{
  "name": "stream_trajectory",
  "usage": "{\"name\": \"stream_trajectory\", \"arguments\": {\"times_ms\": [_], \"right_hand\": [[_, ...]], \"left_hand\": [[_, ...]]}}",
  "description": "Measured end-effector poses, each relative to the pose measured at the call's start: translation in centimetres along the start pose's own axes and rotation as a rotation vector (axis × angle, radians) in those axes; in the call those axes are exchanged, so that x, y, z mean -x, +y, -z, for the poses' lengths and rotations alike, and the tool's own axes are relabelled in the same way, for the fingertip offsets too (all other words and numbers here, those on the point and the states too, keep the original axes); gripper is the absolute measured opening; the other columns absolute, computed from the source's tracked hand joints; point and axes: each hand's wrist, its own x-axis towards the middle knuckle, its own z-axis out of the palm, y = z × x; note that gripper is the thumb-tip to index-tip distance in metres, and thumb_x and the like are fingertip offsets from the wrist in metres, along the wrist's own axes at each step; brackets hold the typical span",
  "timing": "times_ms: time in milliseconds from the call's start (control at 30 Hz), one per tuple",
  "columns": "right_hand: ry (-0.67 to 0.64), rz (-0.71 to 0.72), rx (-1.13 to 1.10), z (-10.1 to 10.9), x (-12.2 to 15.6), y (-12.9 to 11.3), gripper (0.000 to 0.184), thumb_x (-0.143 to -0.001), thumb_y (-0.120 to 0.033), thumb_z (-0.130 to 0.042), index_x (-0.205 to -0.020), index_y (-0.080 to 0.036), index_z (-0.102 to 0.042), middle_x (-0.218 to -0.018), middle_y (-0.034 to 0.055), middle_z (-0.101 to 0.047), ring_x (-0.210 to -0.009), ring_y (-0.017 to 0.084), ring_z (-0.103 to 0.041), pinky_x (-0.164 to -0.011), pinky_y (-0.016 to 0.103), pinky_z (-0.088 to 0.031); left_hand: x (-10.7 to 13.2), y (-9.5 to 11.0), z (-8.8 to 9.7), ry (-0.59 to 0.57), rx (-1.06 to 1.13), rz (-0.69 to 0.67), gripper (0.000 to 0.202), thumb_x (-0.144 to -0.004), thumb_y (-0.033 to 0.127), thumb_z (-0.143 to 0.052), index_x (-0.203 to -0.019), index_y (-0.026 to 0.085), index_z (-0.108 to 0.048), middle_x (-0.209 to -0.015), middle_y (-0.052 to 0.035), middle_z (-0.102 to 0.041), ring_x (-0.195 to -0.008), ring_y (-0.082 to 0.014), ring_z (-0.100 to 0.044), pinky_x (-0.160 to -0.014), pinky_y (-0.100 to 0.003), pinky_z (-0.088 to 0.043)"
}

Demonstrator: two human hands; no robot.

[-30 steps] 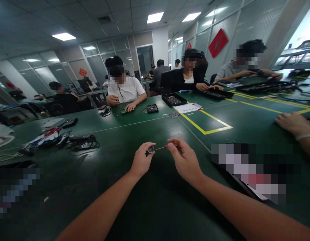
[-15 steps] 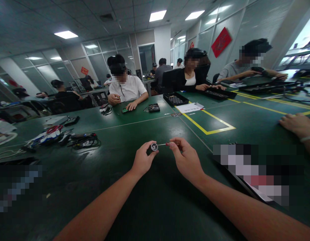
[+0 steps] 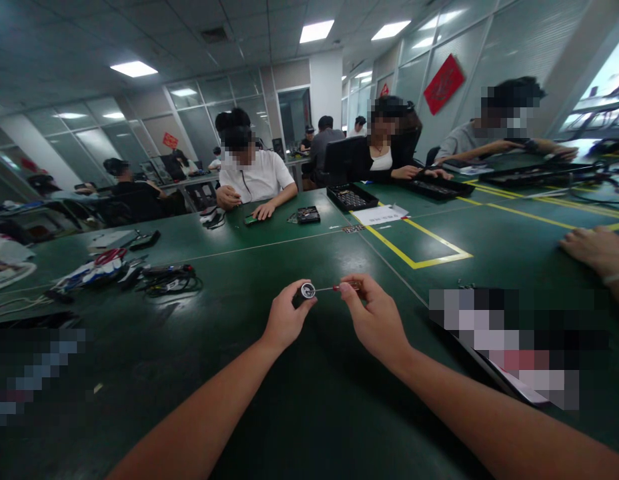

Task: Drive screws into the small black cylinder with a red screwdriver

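Observation:
My left hand point(image 3: 287, 313) is closed around a small black cylindrical part point(image 3: 307, 291), whose round end has a silver rim and faces me. What the part belongs to cannot be made out. Between thumb and fingers, my right hand point(image 3: 372, 307) grips a screwdriver point(image 3: 336, 288) with a reddish handle. Its thin metal shaft points left, and the tip meets the rim of the round part; whether it sits in a screw is too small to tell. Both hands are held above the green table point(image 3: 289, 413).
Bundled cables point(image 3: 169, 280) lie to the left. A dark tray with papers point(image 3: 489, 363), partly blurred out, is at right, near another person's hand point(image 3: 597, 253). Across the table, co-workers sit by black parts trays point(image 3: 352, 197); yellow tape point(image 3: 439, 259) marks the tabletop.
Hands, part and screwdriver keep nearly the same place. The round end of the part looks slightly turned, and the view has shifted very slightly.

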Motion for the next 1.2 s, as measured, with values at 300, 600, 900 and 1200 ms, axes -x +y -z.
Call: {"name": "stream_trajectory", "arguments": {"times_ms": [300,600,900,1200], "right_hand": [[0.030,-0.036,-0.014,-0.1,-0.2,0.2,0.031,-0.098,-0.047,-0.052,-0.105,-0.020,-0.065,-0.088,0.0056,-0.072,-0.079,0.022,-0.067,-0.072,0.034,-0.049],[-0.105,0.015,-0.027,0.0,0.3,0.3,0.028,-0.097,-0.045,-0.054,-0.110,-0.023,-0.065,-0.074,-0.0005,-0.067,-0.067,0.017,-0.065,-0.063,0.029,-0.048],[-0.277,0.157,0.011,0.4,0.4,-0.6,0.020,-0.092,-0.038,-0.062,-0.104,-0.026,-0.072,-0.084,0.0002,-0.071,-0.075,0.017,-0.065,-0.071,0.030,-0.050],[-0.571,0.357,0.028,0.4,0.8,-1.0,0.015,-0.090,-0.026,-0.065,-0.102,-0.026,-0.075,-0.085,0.0009,-0.070,-0.080,0.018,-0.064,-0.077,0.031,-0.050]], "left_hand": [[0.0,-0.7,0.1,-0.025,-0.010,0.006,0.039,-0.088,0.023,-0.070,-0.127,0.026,-0.065,-0.127,-0.0055,-0.066,-0.121,-0.0242,-0.059,-0.108,-0.043,-0.044],[0.1,-0.7,0.0,-0.033,-0.012,-0.033,0.038,-0.085,0.021,-0.073,-0.122,0.025,-0.067,-0.122,-0.0052,-0.068,-0.116,-0.0237,-0.061,-0.105,-0.042,-0.046],[0.0,-0.7,0.0,-0.037,-0.017,-0.038,0.035,-0.086,0.025,-0.072,-0.121,0.024,-0.068,-0.122,-0.0063,-0.068,-0.116,-0.0248,-0.061,-0.104,-0.043,-0.047],[0.0,-0.7,0.0,-0.034,0.011,-0.005,0.036,-0.083,0.023,-0.073,-0.119,0.023,-0.068,-0.117,-0.0063,-0.069,-0.111,-0.0253,-0.063,-0.102,-0.042,-0.048]]}}
